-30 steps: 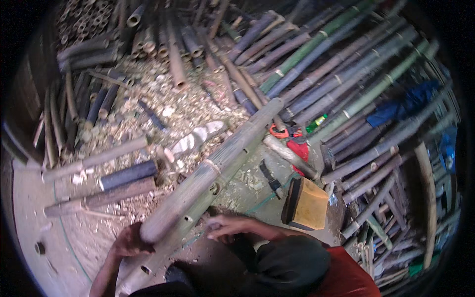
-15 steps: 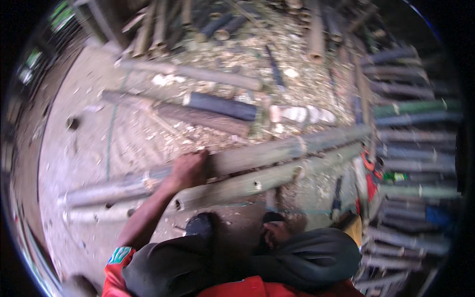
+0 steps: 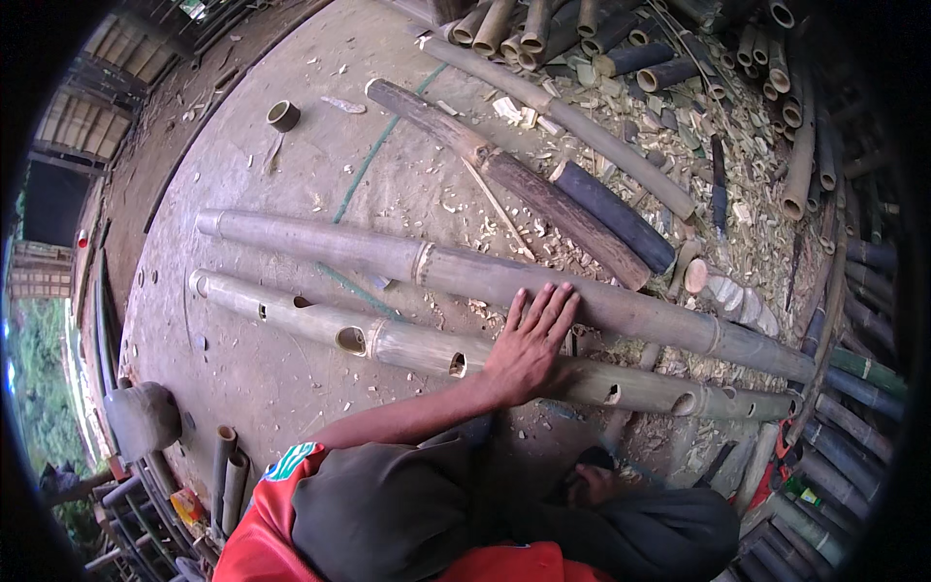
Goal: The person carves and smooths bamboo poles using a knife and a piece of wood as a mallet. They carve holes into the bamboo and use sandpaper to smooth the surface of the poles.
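Observation:
My left hand lies palm down with its fingers stretched out. Its fingertips rest on a thick, plain bamboo pole, while the heel of the hand is over a second bamboo pole. That nearer pole is paler green and has several holes cut along its length. Both poles lie side by side on the ground across my front. Low between my knees, beside a dark shoe, my right hand shows only in part. Its fingers look curled, and what they hold, if anything, is hidden.
Beyond the poles lie a dark brown pole, a black bamboo piece and a long thin pole. Wood chips cover the ground at far right. Stacked bamboo lines the right. A rounded grey object stands at left.
My view has swung to the left, so the poles slope the other way. The left hand was closed on the plain pole; now it lies flat with fingers stretched out.

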Motion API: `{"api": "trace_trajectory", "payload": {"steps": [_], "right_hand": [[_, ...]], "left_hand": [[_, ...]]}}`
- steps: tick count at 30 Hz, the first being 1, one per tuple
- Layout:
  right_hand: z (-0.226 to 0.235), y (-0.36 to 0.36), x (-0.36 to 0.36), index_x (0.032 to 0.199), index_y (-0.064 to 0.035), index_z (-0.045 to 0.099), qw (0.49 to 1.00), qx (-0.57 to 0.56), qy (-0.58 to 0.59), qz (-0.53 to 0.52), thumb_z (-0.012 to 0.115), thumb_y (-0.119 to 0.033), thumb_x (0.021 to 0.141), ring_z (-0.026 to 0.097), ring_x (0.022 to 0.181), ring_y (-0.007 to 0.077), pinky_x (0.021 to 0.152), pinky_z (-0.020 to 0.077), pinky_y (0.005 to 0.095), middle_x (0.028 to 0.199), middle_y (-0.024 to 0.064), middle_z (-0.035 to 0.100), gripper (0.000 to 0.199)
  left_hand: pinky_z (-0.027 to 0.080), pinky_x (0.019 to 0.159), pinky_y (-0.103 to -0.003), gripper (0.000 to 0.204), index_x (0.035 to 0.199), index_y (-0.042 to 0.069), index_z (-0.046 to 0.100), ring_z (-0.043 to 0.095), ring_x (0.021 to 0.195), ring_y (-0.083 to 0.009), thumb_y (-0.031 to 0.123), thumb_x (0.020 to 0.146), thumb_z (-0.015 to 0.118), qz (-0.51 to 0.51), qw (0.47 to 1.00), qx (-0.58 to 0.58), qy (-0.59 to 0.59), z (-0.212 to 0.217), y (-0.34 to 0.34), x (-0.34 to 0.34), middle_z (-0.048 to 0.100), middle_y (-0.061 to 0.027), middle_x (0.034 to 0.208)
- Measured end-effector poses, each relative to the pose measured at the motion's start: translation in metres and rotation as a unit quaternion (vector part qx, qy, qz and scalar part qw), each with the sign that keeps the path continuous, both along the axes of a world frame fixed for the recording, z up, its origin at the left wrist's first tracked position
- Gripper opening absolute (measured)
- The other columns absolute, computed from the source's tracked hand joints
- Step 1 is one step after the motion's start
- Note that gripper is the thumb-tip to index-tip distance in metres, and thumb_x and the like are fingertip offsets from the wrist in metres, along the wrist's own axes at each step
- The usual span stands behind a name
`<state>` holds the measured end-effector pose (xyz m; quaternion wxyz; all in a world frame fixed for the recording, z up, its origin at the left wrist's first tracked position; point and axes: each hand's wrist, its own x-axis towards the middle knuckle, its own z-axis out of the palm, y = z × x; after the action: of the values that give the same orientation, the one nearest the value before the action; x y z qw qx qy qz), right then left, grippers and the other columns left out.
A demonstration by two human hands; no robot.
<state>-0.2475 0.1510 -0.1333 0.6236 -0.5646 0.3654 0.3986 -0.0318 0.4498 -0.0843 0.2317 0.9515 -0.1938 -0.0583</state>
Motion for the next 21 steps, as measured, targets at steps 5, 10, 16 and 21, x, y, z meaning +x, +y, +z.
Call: {"api": "trace_trajectory", "payload": {"steps": [5,10,16,21], "right_hand": [[0.017,0.008,0.012,0.087,-0.0018,0.069,0.999,-0.029,0.028,0.03,0.062,-0.029,0.097,0.065,0.051,0.0257,0.05,0.0533,0.0377,0.076,0.0141,0.071,0.03],[-0.068,-0.037,-0.06,0.093,-0.0047,0.071,0.932,-0.125,-0.286,0.182,0.061,-0.028,0.097,0.066,0.053,0.0256,0.054,0.0552,0.0359,0.081,0.0141,0.072,0.026],[0.018,0.007,0.012,0.085,-0.0029,0.071,0.996,-0.045,0.074,0.021,0.065,-0.04,0.095,0.062,0.045,0.0238,0.044,0.0496,0.0365,0.061,0.0129,0.065,0.039],[0.03,0.017,0.017,0.082,0.0003,0.069,0.997,-0.042,0.065,-0.005,0.065,-0.041,0.095,0.06,0.043,0.023,0.041,0.0474,0.0366,0.058,0.0135,0.063,0.043]], "left_hand": [[0.013,0.126,-0.055,0.093,0.16,-0.001,0.021,0.022,0.154,-0.0376,0.052,0.095,0.061,-0.004,0.999,-0.034,-0.016,-0.008,0.001,0.039,0.028,-0.0209,0.164],[0.017,0.126,-0.053,0.087,0.158,0.001,0.027,0.027,0.152,-0.0385,0.037,0.091,0.068,-0.038,0.998,0.03,-0.044,-0.017,-0.005,0.057,0.032,-0.0219,0.161],[0.031,0.113,-0.056,0.079,0.145,0.007,0.041,0.041,0.131,-0.0427,0.014,0.074,0.074,0.041,0.996,0.069,-0.031,-0.011,0.071,0.054,0.044,-0.0235,0.138],[0.048,0.099,-0.041,0.075,0.121,0.004,0.052,0.059,0.116,-0.0324,0.025,0.06,0.09,-0.042,0.983,0.177,0.003,-0.006,0.114,0.093,0.061,-0.0151,0.123]]}}
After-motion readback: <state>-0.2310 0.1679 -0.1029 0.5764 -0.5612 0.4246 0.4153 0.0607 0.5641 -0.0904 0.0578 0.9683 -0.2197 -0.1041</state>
